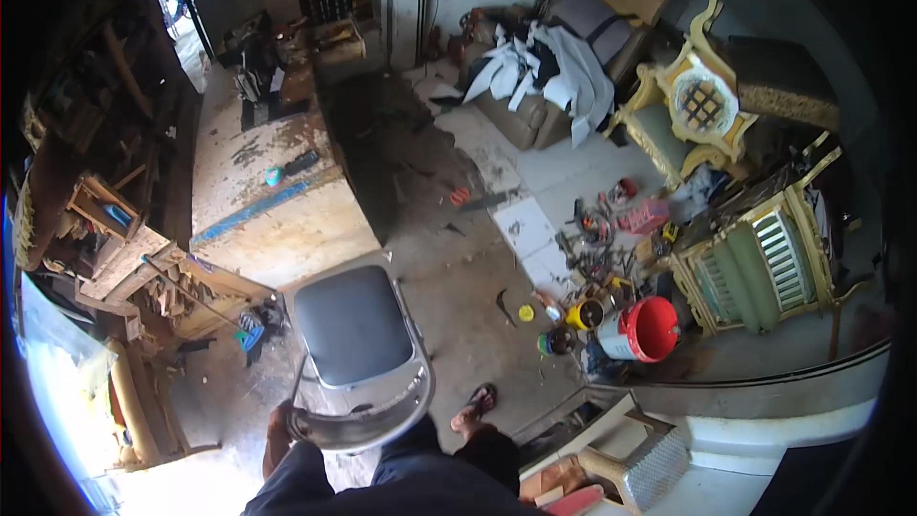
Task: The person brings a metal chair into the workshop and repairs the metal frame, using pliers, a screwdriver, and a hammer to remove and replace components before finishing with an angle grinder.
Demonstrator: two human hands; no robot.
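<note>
One grey-cushioned metal chair (355,325), its curved back probably gripped by my left hand (280,425); dusty concrete floor (449,268) beyond, cluttered workshop.

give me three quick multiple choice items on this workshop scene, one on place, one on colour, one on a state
1. Where is the grey padded chair?
A. right in front of the person's legs
B. on the workbench
C. on the sofa

2. What colour is the bucket inside?
A. blue
B. red
C. green

3. How does the green slatted chair lie?
A. upright
B. hanging
C. tipped on its side

Answers:
1 A, it sits on the floor just beyond the sandalled foot.
2 B, its open mouth shows red.
3 C, its slats and legs point sideways.
</note>
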